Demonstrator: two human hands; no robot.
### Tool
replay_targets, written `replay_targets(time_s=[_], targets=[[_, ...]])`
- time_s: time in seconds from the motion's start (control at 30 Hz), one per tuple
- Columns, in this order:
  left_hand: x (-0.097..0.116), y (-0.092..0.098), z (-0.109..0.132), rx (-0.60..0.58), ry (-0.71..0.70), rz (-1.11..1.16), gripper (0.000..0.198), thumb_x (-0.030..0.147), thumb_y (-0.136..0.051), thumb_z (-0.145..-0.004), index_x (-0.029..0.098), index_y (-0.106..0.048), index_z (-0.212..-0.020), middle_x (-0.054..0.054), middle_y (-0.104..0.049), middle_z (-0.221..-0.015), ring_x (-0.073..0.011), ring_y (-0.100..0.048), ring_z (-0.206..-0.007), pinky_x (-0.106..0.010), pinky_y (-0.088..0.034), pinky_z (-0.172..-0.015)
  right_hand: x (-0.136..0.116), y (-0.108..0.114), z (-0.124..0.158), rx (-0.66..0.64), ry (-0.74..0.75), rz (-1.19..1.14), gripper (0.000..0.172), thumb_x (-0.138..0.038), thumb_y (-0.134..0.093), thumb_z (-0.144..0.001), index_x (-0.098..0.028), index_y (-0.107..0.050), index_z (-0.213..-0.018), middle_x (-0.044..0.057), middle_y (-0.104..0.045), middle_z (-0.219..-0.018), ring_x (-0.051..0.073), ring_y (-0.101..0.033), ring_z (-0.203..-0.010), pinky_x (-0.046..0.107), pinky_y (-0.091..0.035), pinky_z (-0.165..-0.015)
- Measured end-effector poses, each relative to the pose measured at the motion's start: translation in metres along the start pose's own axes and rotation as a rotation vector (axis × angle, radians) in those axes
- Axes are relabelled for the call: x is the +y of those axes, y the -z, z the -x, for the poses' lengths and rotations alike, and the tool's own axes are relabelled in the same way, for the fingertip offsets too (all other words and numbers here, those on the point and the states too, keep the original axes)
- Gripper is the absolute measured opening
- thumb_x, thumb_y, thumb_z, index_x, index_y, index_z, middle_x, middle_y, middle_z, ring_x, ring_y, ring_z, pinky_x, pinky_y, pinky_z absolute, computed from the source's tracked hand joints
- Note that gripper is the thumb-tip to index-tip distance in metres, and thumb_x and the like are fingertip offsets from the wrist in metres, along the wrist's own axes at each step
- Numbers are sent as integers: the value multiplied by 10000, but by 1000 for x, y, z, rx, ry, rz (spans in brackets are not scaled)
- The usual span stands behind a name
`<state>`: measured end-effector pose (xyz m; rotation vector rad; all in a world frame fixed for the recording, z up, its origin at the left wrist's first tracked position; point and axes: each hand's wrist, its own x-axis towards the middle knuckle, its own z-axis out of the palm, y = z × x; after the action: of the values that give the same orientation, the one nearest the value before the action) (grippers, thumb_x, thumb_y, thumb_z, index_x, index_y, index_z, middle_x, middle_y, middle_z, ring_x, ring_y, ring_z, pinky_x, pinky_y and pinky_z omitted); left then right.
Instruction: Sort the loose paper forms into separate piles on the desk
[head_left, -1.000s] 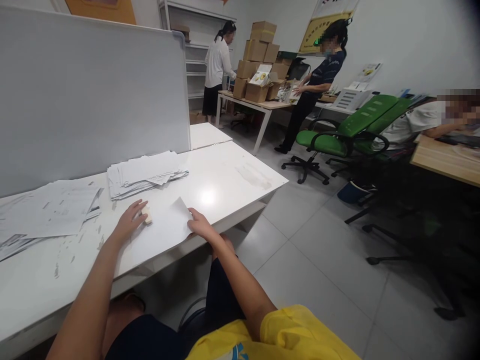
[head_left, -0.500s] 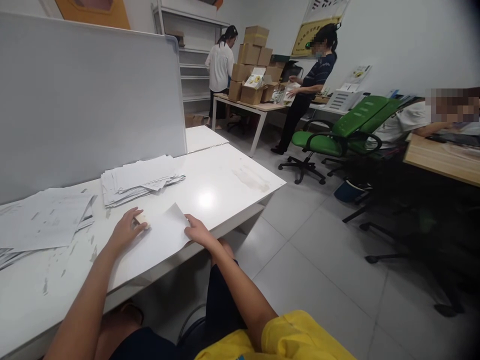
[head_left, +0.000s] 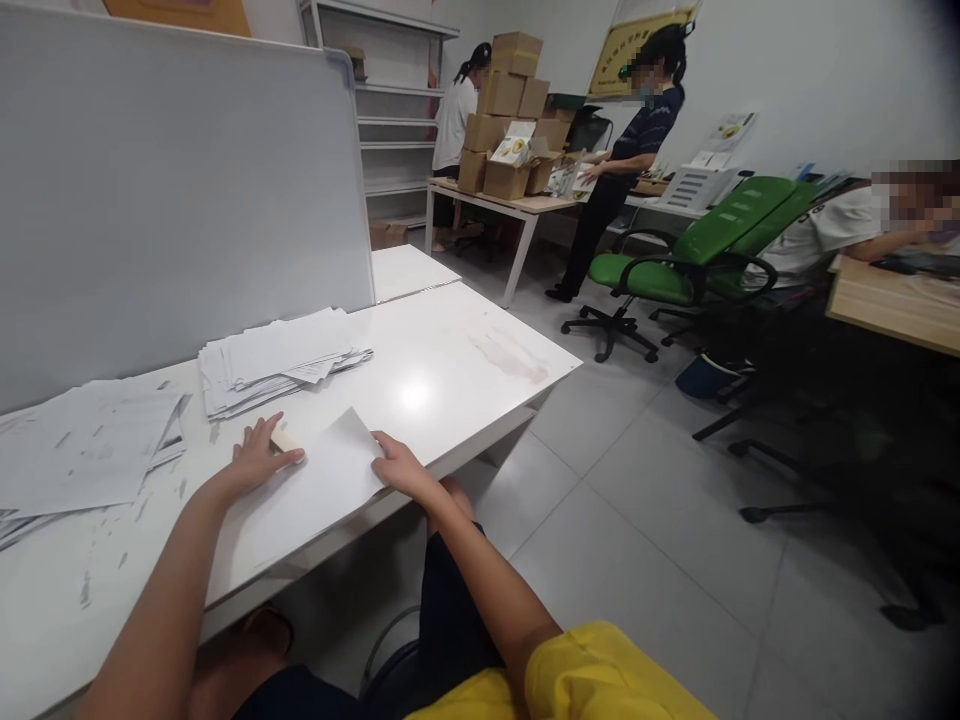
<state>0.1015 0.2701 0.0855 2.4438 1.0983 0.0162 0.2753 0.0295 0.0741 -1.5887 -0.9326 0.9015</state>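
Observation:
A white sheet of paper [head_left: 327, 492] lies at the near edge of the white table, its far corner lifted a little. My right hand [head_left: 399, 464] pinches the sheet's right edge, thumb on top and fingers underneath. Over the left part of the sheet, my left hand [head_left: 259, 462] has its thumb and fingers around a small cream-coloured block [head_left: 286, 443]. The block has a dark side and is partly covered by the fingers; its kind is unclear. It rests on or just above the paper.
A fanned stack of papers [head_left: 281, 350] lies beyond my left hand, and another pile [head_left: 82, 445] is at the left. A grey partition [head_left: 180, 200] stands behind them. Farther off are a green chair [head_left: 675, 265], stacked cardboard boxes [head_left: 502, 130] and several people.
My left fingers have spread somewhat around the cream block, which has turned slightly. My right hand keeps its hold on the paper. The person by the shelves has moved right, behind the boxes.

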Motion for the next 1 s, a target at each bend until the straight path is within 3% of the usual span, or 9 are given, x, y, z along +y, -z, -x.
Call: replay_targets(time_s=[0.13,0.23,0.37,0.53,0.77,1.0], targets=[[5,-1,2,-29,36,-3,1056,699,-611,-733,233,-178,-1576,-174,-79,-1641,-422,-10,-1496,-641,-155,-1161,2,-1,-3,-12,-35,-133,573,-148,-457,-657,-267,-583,-1203,4,-616,-936,201,-603,-784,321,-536,-654],[10,0,12,-16,36,25,1019,689,-570,-765,228,-168,-1579,-154,-85,-1644,-385,-8,-1505,-599,-145,-1181,3,-4,-4,0,-80,-182,589,-142,-448,-629,-251,-586,-1192,3,-610,-879,195,-591,-718,313,-528,-601],[18,-2,25,34,25,83,952,685,-481,-806,225,-169,-1579,-114,-100,-1651,-328,-25,-1519,-535,-132,-1206,8,-6,-4,7,-33,-139,590,-148,-445,-636,-258,-591,-1197,5,-629,-920,194,-589,-749,301,-517,-614],[18,-11,25,121,12,173,949,632,-441,-801,169,-159,-1580,-98,-172,-1641,-318,-78,-1521,-501,-126,-1219,14,-6,-3,25,82,-34,583,-158,-425,-670,-266,-586,-1221,9,-634,-1004,197,-582,-823,318,-511,-711],[20,-25,30,291,-24,238,819,521,-401,-832,165,-265,-1557,-77,-358,-1577,-313,-300,-1463,-441,-221,-1215,6,-6,7,36,101,47,586,-162,-431,-674,-269,-578,-1231,15,-644,-1035,216,-569,-876,350,-499,-792],[16,-28,40,343,-20,409,757,451,-429,-875,224,-222,-1567,-37,-295,-1610,-292,-294,-1469,-430,-247,-1208,15,1,12,1,156,1,517,-201,-463,-651,-241,-616,-1143,6,-653,-992,212,-576,-893,354,-489,-845]])
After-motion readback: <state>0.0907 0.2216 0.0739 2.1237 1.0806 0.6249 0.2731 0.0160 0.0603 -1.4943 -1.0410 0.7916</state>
